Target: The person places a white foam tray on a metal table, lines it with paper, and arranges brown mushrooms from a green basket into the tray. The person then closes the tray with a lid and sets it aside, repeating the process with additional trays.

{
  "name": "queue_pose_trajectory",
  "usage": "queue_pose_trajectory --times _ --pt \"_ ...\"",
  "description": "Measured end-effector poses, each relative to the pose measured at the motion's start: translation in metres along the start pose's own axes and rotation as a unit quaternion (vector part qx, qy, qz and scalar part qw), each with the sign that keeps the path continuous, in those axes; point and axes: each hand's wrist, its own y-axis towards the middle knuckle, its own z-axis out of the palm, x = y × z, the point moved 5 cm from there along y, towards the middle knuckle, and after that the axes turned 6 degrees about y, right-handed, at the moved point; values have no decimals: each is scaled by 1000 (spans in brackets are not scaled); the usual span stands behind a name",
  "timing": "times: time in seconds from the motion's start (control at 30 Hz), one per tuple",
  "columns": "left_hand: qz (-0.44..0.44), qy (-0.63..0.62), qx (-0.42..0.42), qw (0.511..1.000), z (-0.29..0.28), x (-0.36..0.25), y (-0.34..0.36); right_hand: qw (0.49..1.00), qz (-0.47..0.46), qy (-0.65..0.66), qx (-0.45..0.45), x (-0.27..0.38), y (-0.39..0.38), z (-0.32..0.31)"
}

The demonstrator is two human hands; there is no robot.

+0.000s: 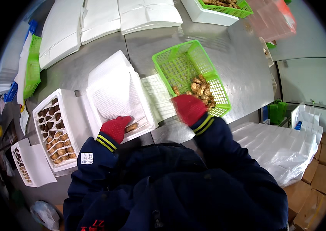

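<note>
My left hand (116, 129), in a red knitted glove, rests inside the near end of a white foam box (152, 122). Its fingers are drawn together by the edge of a white quilted paper sheet (111, 94); what they grip, if anything, is hidden. One brown mushroom (131, 127) lies in the box just beside that hand. My right hand (189, 109), gloved alike, is at the near left side of a green plastic basket (173, 57). Motion smears it and its fingers cannot be made out. A pile of mushrooms (200, 87) lies in the basket's near right part.
To the left, a foam box (60, 92) holds rows of mushrooms parted by white strips; a smaller-looking one (38, 165) stands beyond. White foam lids or sheets (147, 15) are stacked at the back. Another green basket (243, 11) sits far right; plastic-wrapped white boxes (274, 146) stand near right.
</note>
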Motion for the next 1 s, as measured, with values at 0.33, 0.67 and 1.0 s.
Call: queue_pose_trajectory --times 0.33,0.67,1.0 --pt "-77 14 11 997 -3 12 4 848 455 -93 255 -147 -84 22" --pt "1 54 -312 949 -54 17 -31 973 -17 231 -2 29 18 -14" --pt "-38 134 -178 974 -16 7 -26 968 -68 73 231 105 59 136"
